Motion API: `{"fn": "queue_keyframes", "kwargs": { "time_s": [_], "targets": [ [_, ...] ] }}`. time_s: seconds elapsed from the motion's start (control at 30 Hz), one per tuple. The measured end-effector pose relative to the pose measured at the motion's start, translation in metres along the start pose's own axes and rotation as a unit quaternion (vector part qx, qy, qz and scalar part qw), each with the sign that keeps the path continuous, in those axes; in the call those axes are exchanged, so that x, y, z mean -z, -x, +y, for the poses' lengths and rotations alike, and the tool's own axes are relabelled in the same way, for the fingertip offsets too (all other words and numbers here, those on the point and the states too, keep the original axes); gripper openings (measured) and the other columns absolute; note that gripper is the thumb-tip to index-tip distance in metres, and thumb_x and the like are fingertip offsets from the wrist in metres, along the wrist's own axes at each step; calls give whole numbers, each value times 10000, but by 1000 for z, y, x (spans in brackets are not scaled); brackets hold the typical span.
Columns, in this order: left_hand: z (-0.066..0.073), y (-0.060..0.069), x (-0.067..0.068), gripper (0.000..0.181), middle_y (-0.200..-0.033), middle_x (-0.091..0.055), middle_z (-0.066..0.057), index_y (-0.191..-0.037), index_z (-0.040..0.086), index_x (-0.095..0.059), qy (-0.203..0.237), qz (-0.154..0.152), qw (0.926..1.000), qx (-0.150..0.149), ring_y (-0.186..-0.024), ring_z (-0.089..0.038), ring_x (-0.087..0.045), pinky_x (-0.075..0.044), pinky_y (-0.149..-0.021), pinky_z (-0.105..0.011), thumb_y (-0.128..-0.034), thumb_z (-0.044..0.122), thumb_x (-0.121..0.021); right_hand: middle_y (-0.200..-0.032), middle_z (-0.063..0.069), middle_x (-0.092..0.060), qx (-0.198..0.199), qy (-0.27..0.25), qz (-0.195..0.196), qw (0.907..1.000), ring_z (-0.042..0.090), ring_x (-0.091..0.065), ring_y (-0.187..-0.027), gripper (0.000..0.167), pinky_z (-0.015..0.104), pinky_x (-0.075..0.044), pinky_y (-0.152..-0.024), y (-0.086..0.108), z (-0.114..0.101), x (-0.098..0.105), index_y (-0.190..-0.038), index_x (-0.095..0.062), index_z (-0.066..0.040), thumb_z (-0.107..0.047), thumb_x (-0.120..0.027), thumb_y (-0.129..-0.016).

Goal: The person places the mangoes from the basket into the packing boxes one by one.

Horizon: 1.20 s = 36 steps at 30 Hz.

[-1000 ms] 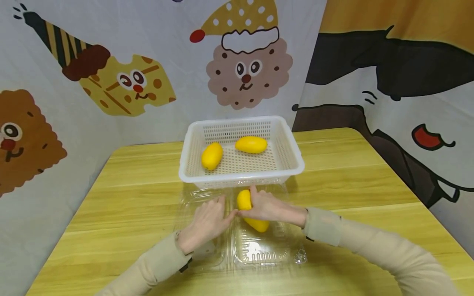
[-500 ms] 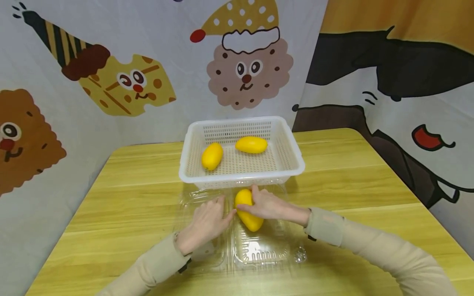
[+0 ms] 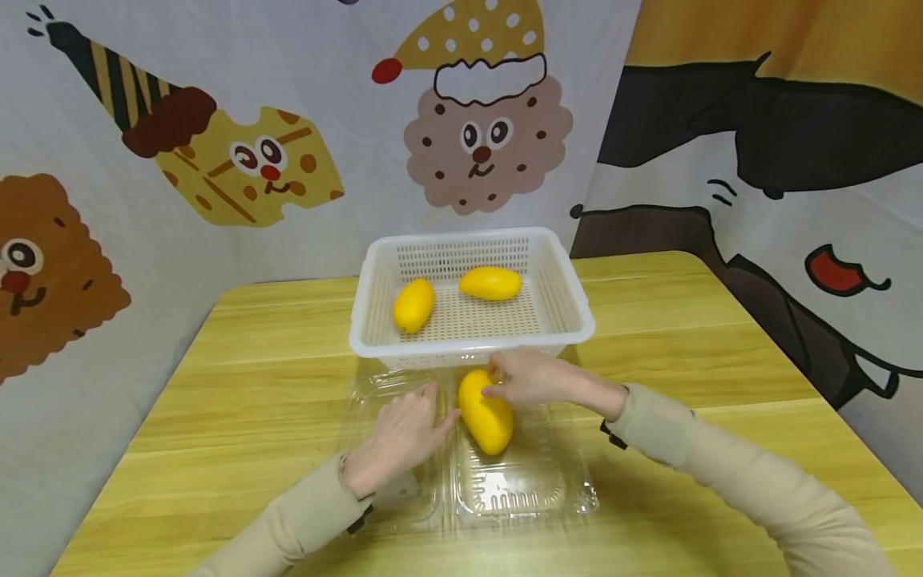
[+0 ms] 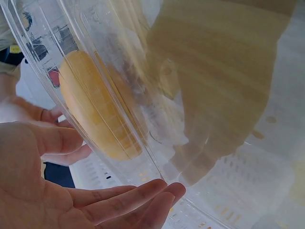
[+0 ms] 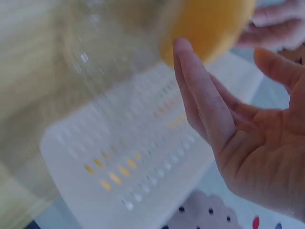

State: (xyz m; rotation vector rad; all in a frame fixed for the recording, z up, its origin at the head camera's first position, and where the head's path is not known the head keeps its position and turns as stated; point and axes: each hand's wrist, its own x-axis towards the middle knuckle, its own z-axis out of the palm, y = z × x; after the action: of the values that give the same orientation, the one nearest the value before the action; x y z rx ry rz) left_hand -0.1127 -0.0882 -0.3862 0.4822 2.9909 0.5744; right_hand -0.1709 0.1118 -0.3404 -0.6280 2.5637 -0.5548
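A yellow mango [image 3: 487, 421] lies tilted in the right half of an unfolded clear plastic clamshell box [image 3: 515, 490]. My right hand [image 3: 532, 377] is at the mango's far end; its thumb overlaps the fruit in the head view, and whether it touches is unclear. In the right wrist view the right hand [image 5: 259, 143] has straight fingers, with the blurred mango [image 5: 217, 28] just beyond. My left hand [image 3: 404, 437] is over the box's left half. The left wrist view shows the left hand [image 4: 71, 191] with extended fingertips at the clear plastic's edge, near the mango [image 4: 97, 107].
Directly behind the box stands a white perforated basket [image 3: 469, 349]. Inside it are two more mangoes, one at the left [image 3: 414, 306] and one at the back [image 3: 490, 284]. Everything sits on a wooden table [image 3: 238, 401], with a cartoon-printed cloth [image 3: 303, 48] hanging behind.
The mango has shifted slightly left and turned within the box. My right hand has slid off it, moving right and away toward the basket. The left hand stays where it was.
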Motion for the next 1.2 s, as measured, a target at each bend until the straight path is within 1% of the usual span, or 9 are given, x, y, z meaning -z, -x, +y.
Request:
{"fn": "queue_keyframes", "kwargs": {
  "time_s": [0.13,0.3,0.43,0.53,0.67,0.77,0.93,1.07,1.2],
  "targets": [
    [0,-1,0,565,-630,-437,-22,-1255,-102,-508,-15,-5,10000,22,-403,-66,-336,-245,-333,-129,-925,349,-585,-740,34,-662,276,-38,-401,9988,137,-569,-582,291,219,-467,-510,-3,0,21,-1103,-641,-83,-309,-605,-923],
    [0,-1,0,579,-654,-472,-43,-1261,-102,-508,-25,13,10000,44,-411,-75,-359,-271,-333,-140,-923,362,-586,-825,122,-708,543,-676,-966,9915,265,-689,-693,253,286,-579,-616,-13,5,44,-1095,-643,-59,-255,-560,-958],
    [1,-1,1,589,-717,-538,-98,-1274,-108,-498,-14,20,10000,47,-412,-79,-371,-292,-335,-144,-921,356,-590,-871,157,-700,784,-810,-1138,9871,214,-663,-669,266,292,-587,-629,-22,11,58,-1136,-619,-54,-245,-539,-969],
    [0,0,1,595,-724,-541,-106,-1286,-112,-487,12,7,10000,60,-408,-74,-356,-282,-333,-139,-923,348,-588,-849,130,-681,996,-838,-960,9868,160,-614,-666,273,287,-582,-651,-31,14,69,-1166,-603,-59,-238,-534,-972],
    [0,1,0,599,-647,-471,-60,-1302,-121,-469,89,-17,9999,67,-395,-61,-309,-239,-328,-129,-928,333,-581,-816,90,-653,1145,-1004,-594,9865,173,-594,-679,277,313,-583,-697,-45,20,83,-1184,-594,-51,-220,-529,-973],
    [0,1,0,591,-601,-420,-34,-1302,-130,-464,139,-6,9999,31,-391,-57,-282,-214,-330,-122,-931,316,-578,-828,84,-651,1124,-1151,-281,9866,185,-591,-704,271,316,-576,-713,-55,25,92,-1184,-588,-43,-201,-528,-971],
    [0,1,0,594,-591,-411,-24,-1297,-129,-470,101,23,9999,13,-395,-55,-278,-207,-333,-120,-930,325,-579,-894,134,-662,1101,-1233,288,9858,208,-622,-753,266,329,-576,-733,-74,33,104,-1187,-595,-39,-168,-513,-969],
    [0,0,-1,588,-603,-424,-28,-1286,-125,-481,42,54,10000,-14,-403,-57,-293,-219,-335,-123,-927,330,-583,-969,179,-661,1142,-1066,685,9853,275,-633,-849,282,386,-563,-804,-87,41,111,-1202,-597,-37,-172,-496,-976],
    [-1,0,-1,577,-618,-433,-40,-1279,-129,-487,56,69,9999,-58,-403,-59,-302,-225,-336,-121,-926,316,-585,-1022,180,-657,983,-875,958,9867,321,-612,-937,280,408,-532,-850,-98,48,116,-1203,-596,-51,-165,-498,-967]
  ]
}}
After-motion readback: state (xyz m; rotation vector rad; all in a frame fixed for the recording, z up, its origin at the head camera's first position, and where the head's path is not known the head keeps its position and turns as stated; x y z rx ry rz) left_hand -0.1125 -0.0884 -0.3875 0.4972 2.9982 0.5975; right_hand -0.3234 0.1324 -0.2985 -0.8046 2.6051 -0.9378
